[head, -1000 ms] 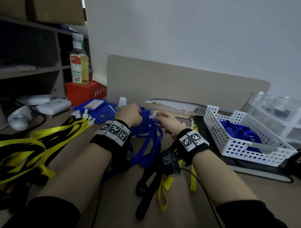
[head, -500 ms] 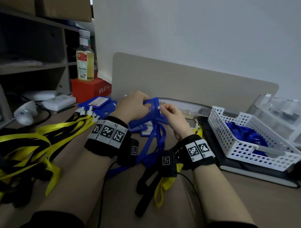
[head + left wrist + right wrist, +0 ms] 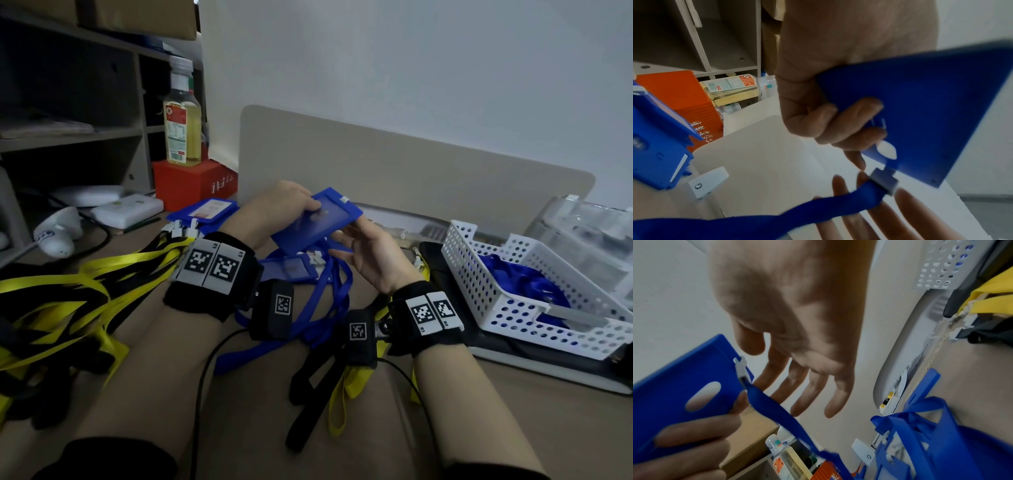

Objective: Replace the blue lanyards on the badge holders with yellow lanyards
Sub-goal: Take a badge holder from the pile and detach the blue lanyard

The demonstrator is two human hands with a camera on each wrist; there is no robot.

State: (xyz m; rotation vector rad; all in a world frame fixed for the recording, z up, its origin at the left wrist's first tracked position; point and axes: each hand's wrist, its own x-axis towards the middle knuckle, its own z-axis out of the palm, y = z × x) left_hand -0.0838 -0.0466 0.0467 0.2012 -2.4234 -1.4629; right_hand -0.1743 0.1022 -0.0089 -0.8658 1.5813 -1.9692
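The left hand (image 3: 281,209) grips a blue badge holder (image 3: 320,222) raised above the tabletop (image 3: 513,428); the right hand (image 3: 370,253) hovers beside it, fingers loosely spread, grip empty.

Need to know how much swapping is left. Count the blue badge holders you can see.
3. One held up in the left hand, blue lanyard attached; one flat beneath it on the desk; one by the red box. The lanyard tangle may hide more.

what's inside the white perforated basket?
Inside the white basket: a heap of blue lanyards, visible over the rim and through the holes. Anything beneath that heap is covered, so I cannot tell.
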